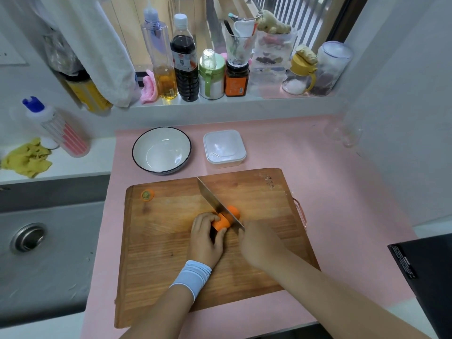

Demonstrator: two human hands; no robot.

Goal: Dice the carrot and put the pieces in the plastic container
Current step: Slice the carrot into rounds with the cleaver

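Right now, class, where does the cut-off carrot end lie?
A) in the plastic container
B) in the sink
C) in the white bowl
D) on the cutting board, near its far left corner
D: the carrot end lies on the wooden cutting board near its far left corner, well apart from the carrot being cut.

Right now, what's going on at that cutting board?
A person is cutting a carrot on the wooden cutting board. The left hand holds the carrot down while the right hand grips the knife, its blade set across the carrot. A cut-off carrot end lies near the board's far left corner. The plastic container behind the board has no carrot in it yet.
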